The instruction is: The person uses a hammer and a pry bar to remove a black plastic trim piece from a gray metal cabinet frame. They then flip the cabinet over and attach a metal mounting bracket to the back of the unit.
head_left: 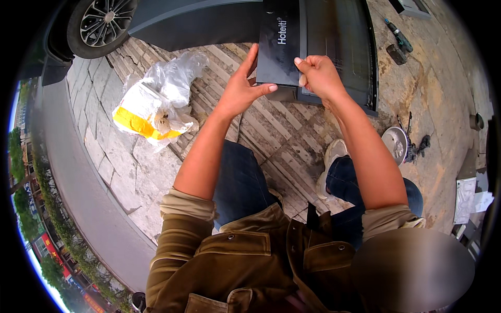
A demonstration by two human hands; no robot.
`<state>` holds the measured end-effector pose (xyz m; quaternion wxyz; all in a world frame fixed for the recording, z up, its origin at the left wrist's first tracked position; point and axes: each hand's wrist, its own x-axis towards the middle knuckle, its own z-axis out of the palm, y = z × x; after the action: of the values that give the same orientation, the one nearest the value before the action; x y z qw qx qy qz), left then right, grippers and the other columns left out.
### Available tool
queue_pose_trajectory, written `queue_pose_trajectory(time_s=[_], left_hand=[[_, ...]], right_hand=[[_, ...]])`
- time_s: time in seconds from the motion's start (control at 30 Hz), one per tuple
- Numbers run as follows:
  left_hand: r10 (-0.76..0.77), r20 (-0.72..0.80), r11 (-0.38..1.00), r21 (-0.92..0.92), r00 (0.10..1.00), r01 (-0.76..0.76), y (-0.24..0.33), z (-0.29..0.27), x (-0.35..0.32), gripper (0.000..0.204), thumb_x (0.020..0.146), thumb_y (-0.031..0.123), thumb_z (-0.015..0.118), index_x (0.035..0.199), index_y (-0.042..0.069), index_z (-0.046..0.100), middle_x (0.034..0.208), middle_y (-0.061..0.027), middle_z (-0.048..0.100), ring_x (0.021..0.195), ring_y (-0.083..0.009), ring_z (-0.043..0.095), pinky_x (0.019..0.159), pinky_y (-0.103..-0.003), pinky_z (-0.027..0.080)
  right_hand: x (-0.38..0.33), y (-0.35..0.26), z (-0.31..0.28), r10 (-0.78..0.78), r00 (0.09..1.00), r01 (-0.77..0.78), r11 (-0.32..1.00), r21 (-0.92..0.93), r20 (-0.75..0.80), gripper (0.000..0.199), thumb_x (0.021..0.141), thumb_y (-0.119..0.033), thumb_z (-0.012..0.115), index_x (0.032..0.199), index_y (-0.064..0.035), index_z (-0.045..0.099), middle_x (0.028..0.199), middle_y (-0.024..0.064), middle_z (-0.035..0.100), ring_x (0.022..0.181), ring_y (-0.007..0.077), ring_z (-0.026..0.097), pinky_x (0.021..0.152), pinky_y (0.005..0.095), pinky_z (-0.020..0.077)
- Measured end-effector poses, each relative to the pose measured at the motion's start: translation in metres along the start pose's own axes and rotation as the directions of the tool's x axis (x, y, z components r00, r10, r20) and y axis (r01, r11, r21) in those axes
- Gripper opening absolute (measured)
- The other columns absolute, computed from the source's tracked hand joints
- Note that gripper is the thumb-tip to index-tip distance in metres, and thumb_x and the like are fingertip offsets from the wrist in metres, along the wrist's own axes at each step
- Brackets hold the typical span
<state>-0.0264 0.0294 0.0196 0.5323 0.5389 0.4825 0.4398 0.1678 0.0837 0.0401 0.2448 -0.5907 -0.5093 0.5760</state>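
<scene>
A flat black panel [279, 52] with white lettering lies in front of me, over a larger dark panel [344, 47] on the pavement. My left hand [241, 86] is spread open against the black panel's left edge, thumb touching its lower corner. My right hand [318, 75] is closed, pinching the black panel's lower right edge between thumb and fingers. Both forearms are bare, with olive sleeves rolled up.
A crumpled clear plastic bag with yellow and white wrapping [154, 107] lies to the left. A car wheel [100, 23] stands at the top left. A round metal bowl [395, 143] and dark tools [399, 39] lie to the right on the stone paving.
</scene>
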Motion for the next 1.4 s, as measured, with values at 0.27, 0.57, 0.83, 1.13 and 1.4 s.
queue_pose_trajectory(time_s=[0.27,0.57,0.83,1.13,1.4], left_hand=[[0.089,-0.084,0.542,0.84,0.993,0.022,0.034,0.036,0.001,0.101,0.071,0.038,0.078,0.14,-0.009,0.021,0.142,-0.0281,0.032,0.126,-0.0341,0.044,0.095,-0.041,0.046],[0.088,-0.328,0.128,0.94,0.941,0.316,0.049,0.107,0.032,0.093,0.071,0.039,0.073,0.138,-0.008,0.029,0.142,-0.0317,0.029,0.128,-0.0454,0.036,0.103,-0.042,0.037],[-0.033,-0.289,0.022,0.957,0.957,0.29,0.058,0.102,0.052,0.08,0.066,0.019,0.07,0.136,-0.004,0.037,0.143,-0.024,0.033,0.113,-0.0358,0.054,0.091,-0.037,0.047],[-0.251,-0.298,0.129,0.933,0.921,0.337,0.064,0.108,0.061,0.093,0.06,0.007,0.07,0.142,0.0,0.027,0.148,-0.0214,0.024,0.126,-0.0359,0.043,0.096,-0.039,0.044],[-0.287,-0.329,0.288,0.866,0.9,0.409,0.069,0.108,0.065,0.097,0.057,-0.003,0.068,0.144,0.004,0.025,0.151,-0.0143,0.022,0.119,-0.0225,0.047,0.086,-0.034,0.047]], right_hand=[[0.001,-0.014,-0.021,0.054,0.981,-0.027,0.99,-0.142,0.188,0.029,0.089,-0.02,0.055,0.068,0.0008,0.055,0.059,0.0117,0.059,0.055,0.017,0.059,0.051,0.0315,0.0439],[0.021,-0.001,-0.046,-0.075,0.908,0.128,0.986,-0.104,0.411,0.031,0.087,-0.023,0.054,0.075,0.0053,0.062,0.065,0.0165,0.061,0.063,0.0251,0.061,0.064,0.0376,0.0474],[0.063,0.039,-0.083,-0.373,0.68,0.434,0.899,0.064,0.631,0.03,0.086,-0.025,0.057,0.09,0.0027,0.067,0.073,0.0129,0.065,0.071,0.0256,0.063,0.067,0.0358,0.0485],[0.093,0.159,-0.059,-0.459,0.659,0.369,0.887,0.276,0.595,0.028,0.084,-0.021,0.064,0.1,0.0016,0.061,0.085,0.0129,0.064,0.079,0.0256,0.062,0.071,0.0355,0.0494],[0.102,0.166,-0.042,-0.497,0.608,0.512,0.841,0.173,0.619,0.033,0.073,-0.018,0.074,0.094,-0.0009,0.054,0.094,0.0119,0.056,0.089,0.0272,0.057,0.077,0.0367,0.0483]])
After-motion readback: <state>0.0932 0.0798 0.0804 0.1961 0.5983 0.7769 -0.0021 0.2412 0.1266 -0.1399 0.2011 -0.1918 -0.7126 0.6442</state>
